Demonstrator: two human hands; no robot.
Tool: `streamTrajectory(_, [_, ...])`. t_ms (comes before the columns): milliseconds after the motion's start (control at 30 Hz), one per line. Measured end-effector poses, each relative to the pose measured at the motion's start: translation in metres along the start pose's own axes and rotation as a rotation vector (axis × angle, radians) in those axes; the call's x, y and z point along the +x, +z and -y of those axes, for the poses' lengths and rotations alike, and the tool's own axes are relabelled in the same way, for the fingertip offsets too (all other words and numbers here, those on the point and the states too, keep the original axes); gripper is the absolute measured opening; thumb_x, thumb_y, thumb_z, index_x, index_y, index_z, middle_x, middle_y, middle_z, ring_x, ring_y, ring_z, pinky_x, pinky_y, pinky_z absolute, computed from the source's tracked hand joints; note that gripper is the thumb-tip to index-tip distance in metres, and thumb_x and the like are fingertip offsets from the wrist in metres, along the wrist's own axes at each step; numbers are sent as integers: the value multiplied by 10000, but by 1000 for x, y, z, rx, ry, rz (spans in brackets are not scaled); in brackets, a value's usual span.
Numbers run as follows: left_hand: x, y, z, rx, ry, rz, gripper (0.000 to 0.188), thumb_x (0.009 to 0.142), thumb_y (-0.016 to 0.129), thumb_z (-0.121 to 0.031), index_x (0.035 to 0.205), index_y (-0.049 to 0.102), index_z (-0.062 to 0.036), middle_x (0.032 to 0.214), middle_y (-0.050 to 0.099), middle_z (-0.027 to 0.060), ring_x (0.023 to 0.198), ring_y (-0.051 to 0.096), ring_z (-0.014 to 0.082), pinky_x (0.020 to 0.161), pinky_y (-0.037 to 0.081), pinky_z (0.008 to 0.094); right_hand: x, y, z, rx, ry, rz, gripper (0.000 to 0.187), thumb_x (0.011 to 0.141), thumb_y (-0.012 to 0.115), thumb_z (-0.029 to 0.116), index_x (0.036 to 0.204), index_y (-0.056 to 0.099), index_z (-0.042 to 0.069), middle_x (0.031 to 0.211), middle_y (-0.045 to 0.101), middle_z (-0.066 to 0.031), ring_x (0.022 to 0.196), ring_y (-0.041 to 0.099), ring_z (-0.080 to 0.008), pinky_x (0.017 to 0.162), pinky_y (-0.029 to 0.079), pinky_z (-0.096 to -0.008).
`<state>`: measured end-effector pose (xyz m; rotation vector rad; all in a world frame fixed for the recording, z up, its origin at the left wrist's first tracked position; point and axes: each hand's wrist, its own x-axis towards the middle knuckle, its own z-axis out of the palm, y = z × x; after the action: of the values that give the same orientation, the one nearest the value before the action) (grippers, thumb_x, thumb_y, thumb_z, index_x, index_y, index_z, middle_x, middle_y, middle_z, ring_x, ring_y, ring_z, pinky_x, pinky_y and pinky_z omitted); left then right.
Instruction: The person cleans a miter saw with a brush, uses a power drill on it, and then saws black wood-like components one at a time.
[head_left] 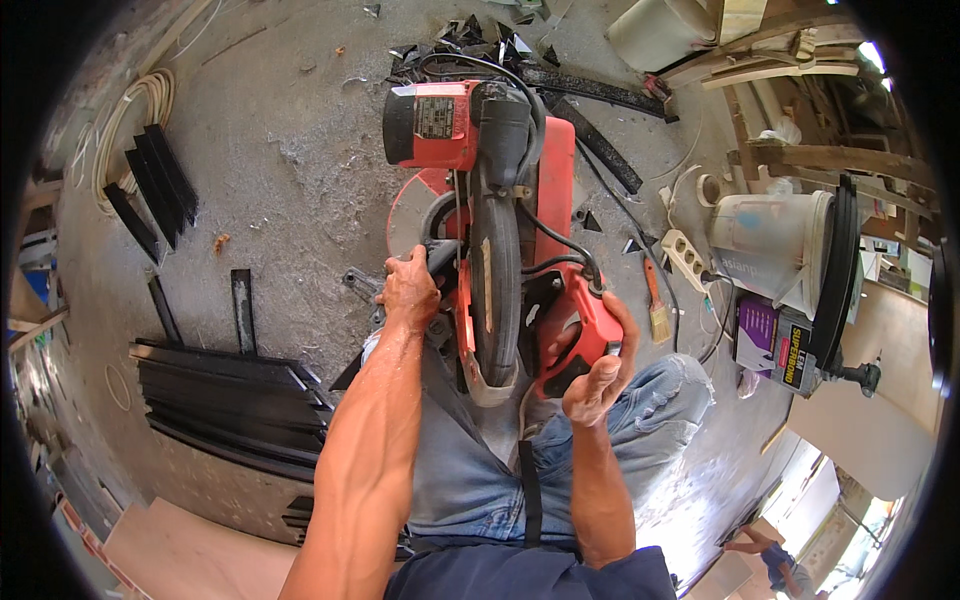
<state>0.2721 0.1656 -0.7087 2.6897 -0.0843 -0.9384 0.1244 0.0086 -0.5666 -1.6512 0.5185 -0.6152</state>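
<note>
Between my knees stands a red and black miter saw (497, 250), its motor on the far side and its rounded guard toward me. My right hand (600, 375) is wrapped around the saw's red handle, thumb on the near side. Left of the guard, my left hand (410, 290) is closed low by the saw's base and dark fence; what its fingers grip is hidden. To the left lies a stack of black moulding strips (230, 400), with two strips poking out beyond it. Cut black offcuts (465, 45) are heaped behind the saw.
On the right are a paintbrush (656, 310), a white power strip (685, 258), a pale bucket (765, 240) and a purple box (755, 330). A black cord (625, 205) crosses the floor. More black strips (160, 185) and coiled tubing (120, 125) lie far left. Another person (785, 570) is at lower right.
</note>
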Motion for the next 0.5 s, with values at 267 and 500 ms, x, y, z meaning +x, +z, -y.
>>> streamTrajectory(267, [-1,0,-5,-69,-47,31,510,851,724,-199,1299,488,-131,1226,534,288,1099,602,520,938,420,693,1,8,9,-3,72,-71,692,1007,400,591,1358,431,-5,748,589,-77,628,566,-128,578,472,-257])
streamTrajectory(500, [1,7,5,-117,-21,-87,441,816,761,-233,1187,549,-124,1141,581,286,1052,620,516,840,458,715,3,6,22,20,163,-20,565,1053,361,485,1350,423,8,863,626,-112,746,612,-189,761,495,-311])
